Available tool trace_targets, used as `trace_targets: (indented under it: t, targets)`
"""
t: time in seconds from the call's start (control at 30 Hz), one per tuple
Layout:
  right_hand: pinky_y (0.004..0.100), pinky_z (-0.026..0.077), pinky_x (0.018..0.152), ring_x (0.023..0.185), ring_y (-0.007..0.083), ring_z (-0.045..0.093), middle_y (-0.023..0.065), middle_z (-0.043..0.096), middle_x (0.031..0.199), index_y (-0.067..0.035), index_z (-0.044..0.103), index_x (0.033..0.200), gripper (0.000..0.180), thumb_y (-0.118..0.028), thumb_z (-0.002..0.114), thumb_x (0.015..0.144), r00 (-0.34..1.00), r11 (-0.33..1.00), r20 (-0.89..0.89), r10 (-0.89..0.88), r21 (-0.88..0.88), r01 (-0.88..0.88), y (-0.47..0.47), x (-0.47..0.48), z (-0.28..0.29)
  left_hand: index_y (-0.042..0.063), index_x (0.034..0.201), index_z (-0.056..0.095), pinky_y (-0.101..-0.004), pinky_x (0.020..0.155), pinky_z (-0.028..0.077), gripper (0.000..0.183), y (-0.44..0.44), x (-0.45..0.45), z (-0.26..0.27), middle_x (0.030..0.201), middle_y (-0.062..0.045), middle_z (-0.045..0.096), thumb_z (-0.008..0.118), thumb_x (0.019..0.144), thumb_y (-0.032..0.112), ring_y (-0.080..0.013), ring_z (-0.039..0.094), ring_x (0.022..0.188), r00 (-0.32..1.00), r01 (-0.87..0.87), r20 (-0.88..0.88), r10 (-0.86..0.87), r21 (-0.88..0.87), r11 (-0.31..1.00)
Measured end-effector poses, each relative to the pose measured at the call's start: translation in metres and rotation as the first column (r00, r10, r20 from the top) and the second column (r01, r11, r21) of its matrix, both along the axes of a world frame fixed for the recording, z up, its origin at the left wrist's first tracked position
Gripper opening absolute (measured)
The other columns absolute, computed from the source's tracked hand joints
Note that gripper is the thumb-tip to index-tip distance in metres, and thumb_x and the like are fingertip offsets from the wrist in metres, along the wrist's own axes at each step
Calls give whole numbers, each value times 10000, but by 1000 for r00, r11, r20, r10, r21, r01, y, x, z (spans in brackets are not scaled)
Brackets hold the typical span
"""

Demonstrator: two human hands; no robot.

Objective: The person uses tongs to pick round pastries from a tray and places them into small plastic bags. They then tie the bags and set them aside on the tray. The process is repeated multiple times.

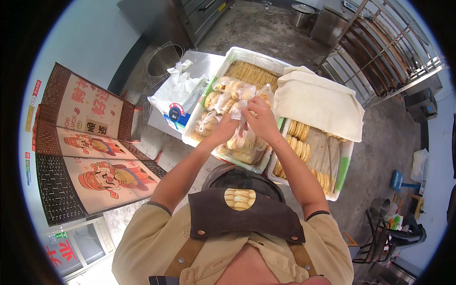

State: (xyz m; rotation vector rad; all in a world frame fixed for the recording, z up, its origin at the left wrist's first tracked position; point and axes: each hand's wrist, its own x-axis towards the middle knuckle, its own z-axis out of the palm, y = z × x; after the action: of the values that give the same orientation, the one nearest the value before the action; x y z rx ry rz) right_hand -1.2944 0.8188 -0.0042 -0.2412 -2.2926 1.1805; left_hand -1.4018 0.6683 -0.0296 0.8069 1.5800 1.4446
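My left hand point(228, 125) and my right hand point(261, 117) meet over a white foam box point(191, 139), both gripping the gathered neck of a clear plastic bag point(241, 140). The bag holds round pale baked goods and rests on other bagged ones. Several knotted bags of golden pastries point(205, 123) lie around it in the box, with a slatted mat point(253, 74) at the box's far end. To the right, a second foam box point(343, 171) holds rows of flat round pastries point(298, 148) and metal tongs point(329, 156). A cream cloth point(319, 101) covers its far part.
White plastic bags point(187, 85) lie on a metal table point(160, 121) at the left, near a round wire rack point(164, 62). A folding screen point(96, 142) stands further left. A tall tray rack point(377, 53) is at the far right, and a lidded metal pot point(302, 16) stands beyond.
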Motion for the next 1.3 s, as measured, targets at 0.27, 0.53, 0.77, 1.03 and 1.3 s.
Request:
trace_targets:
  t: [0.27,0.53,0.77,1.03,1.3]
  targets:
    - [297,461,1001,1111,171,606,45,664,1121,0,682,1254,283,-202,570,1090,986,856,10,-164,-496,148,2,60,-56,9,904,693,-326,651,445,177,42,-47,34,750,-26,619,591,906,154,-133,570,723,955,-154,-258,150,5,988]
    - [317,564,891,1008,176,721,84,723,1088,37,694,1192,279,-192,564,1100,967,689,221,-130,-681,248,-27,161,-109,-19,935,722,-384,681,477,237,138,-188,70,760,-112,668,609,909,188,-219,617,709,872,-138,-474,121,0,990]
    - [304,576,879,969,165,727,75,739,1028,34,710,1151,240,-163,589,1088,909,549,326,-259,-725,416,-49,222,-130,-50,1126,689,-523,915,518,334,179,-221,-1,1057,-296,725,582,853,109,-469,687,1052,404,-127,-913,-58,-119,985]
    - [301,565,889,958,155,724,70,743,1043,28,710,1170,199,-114,657,1043,862,517,381,-334,-691,505,-75,235,-126,-50,1118,718,-522,977,519,379,166,-232,-85,1104,-325,710,617,794,119,-491,665,1108,542,47,-776,-323,-355,934]
    - [293,555,872,939,144,720,75,746,1051,14,716,1189,223,-136,673,1030,815,548,461,-350,-605,578,-90,218,-118,10,1262,679,-503,1020,503,429,128,-251,-111,1216,-266,699,634,852,127,-475,632,1181,534,-22,-832,-152,-193,981]
